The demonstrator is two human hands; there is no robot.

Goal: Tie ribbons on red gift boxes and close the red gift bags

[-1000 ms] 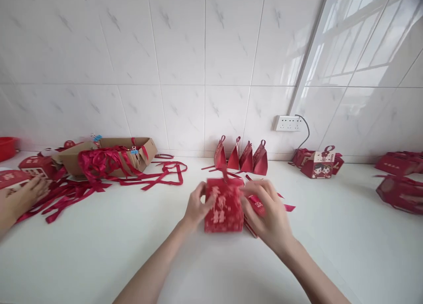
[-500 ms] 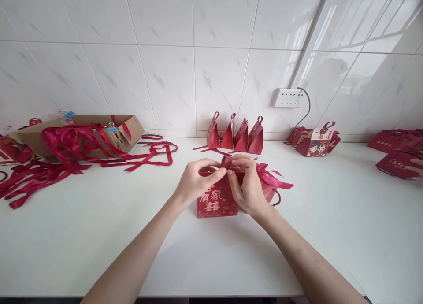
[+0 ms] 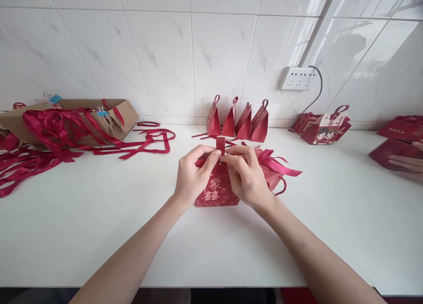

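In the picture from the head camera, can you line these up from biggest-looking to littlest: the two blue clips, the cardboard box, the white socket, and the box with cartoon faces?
1. Cardboard box
2. Box with cartoon faces
3. White socket
4. Left blue clip and right blue clip: too alike to rank

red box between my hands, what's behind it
Right of and behind the box, a red container with a bow shows partly; pointed boxes stand farther back. The box and right hand cover whatever is directly behind.
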